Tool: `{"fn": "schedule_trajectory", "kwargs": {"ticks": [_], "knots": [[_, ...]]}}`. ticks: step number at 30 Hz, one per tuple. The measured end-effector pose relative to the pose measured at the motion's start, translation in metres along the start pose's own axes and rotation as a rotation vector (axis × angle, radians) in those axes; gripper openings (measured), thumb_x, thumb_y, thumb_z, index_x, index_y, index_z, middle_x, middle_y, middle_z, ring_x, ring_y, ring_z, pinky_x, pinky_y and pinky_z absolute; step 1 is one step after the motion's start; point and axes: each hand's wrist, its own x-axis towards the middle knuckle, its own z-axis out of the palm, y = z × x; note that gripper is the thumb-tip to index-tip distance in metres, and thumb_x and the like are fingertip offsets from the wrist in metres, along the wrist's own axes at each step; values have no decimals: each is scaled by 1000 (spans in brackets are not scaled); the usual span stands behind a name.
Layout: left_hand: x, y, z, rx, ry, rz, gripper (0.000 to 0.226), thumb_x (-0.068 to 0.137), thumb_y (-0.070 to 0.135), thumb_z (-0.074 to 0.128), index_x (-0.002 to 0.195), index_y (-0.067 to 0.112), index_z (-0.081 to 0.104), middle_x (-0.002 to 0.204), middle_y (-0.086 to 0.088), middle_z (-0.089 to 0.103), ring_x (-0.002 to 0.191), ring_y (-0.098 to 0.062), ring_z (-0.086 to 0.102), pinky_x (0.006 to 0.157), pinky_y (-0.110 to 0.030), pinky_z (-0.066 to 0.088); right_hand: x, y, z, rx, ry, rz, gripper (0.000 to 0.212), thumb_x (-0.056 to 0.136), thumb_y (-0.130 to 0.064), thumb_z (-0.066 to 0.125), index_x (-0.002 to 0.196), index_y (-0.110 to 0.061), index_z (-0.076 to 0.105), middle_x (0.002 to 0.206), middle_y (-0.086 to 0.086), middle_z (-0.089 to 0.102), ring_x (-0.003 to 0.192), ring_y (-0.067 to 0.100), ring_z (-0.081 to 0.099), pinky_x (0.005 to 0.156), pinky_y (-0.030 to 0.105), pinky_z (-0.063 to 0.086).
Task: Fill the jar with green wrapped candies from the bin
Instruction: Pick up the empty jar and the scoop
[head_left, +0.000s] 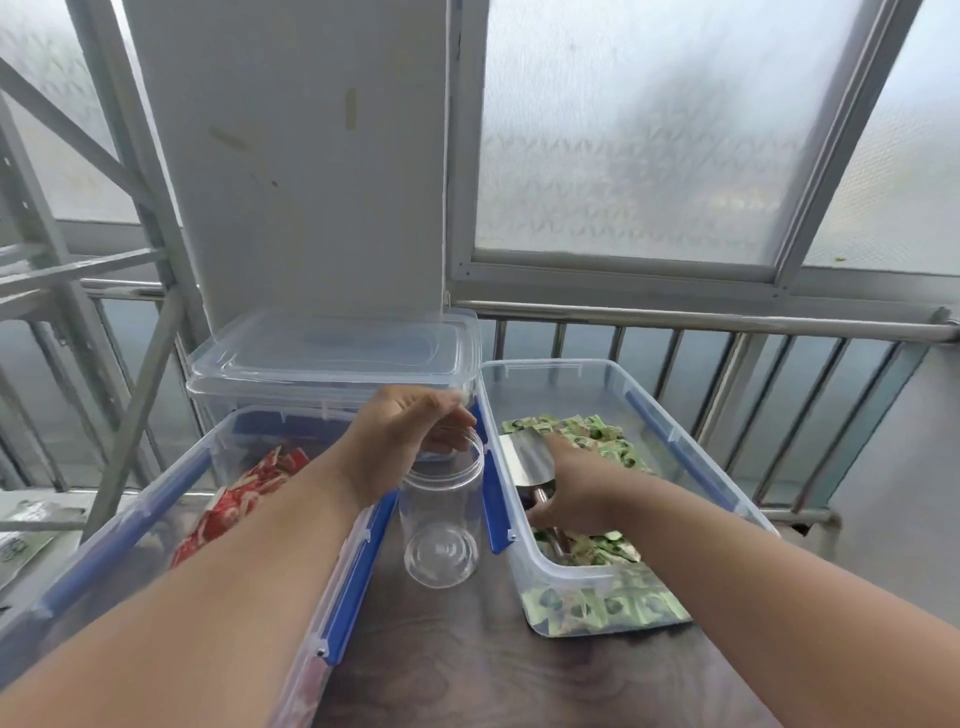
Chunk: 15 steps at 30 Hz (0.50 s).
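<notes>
A clear plastic jar stands upright and lidless on the dark table between two bins, with nothing inside it. My left hand grips its rim from the left and above. To the right, a clear bin with blue clips holds green wrapped candies. Inside that bin my right hand grips the handle of a metal scoop, whose blade rests on the candies.
A second clear bin with red wrapped candies sits on the left. Behind it stands a lidded clear box. A metal railing and frosted windows lie beyond the table's far edge.
</notes>
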Motion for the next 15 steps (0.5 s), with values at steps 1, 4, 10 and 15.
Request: {"fn": "schedule_trajectory", "kwargs": {"ticks": [1, 4, 10, 15], "knots": [[1, 0, 0, 8, -7, -2, 44, 116, 28, 56, 106, -4, 84, 100, -17, 85, 102, -34, 81, 94, -32, 67, 1, -1, 0, -7, 0, 7, 104, 86, -36, 79, 164, -22, 11, 134, 11, 58, 105, 29, 62, 79, 32, 52], [2, 1, 2, 57, -40, -9, 42, 116, 24, 52, 106, -1, 85, 99, -14, 86, 100, -28, 81, 90, -24, 65, 2, -2, 1, 8, 30, 36, 100, 88, -29, 73, 164, -19, 10, 133, 13, 59, 90, 24, 61, 77, 34, 56], [1, -1, -2, 95, -72, -2, 40, 117, 24, 53, 105, 6, 86, 99, -10, 86, 100, -22, 82, 93, -24, 65, -6, 13, -12, 184, 65, 150, 65, 88, -30, 63, 147, -14, 40, 97, 9, 67, 69, 20, 63, 56, 32, 53], [2, -6, -2, 99, -26, 62, 46, 100, 47, 59, 100, 10, 87, 96, -7, 86, 96, -20, 81, 92, -30, 65, -31, 33, -34, 117, 105, 98, 50, 94, -34, 64, 142, -29, 51, 83, 1, 66, 56, 17, 58, 49, 29, 48]]}}
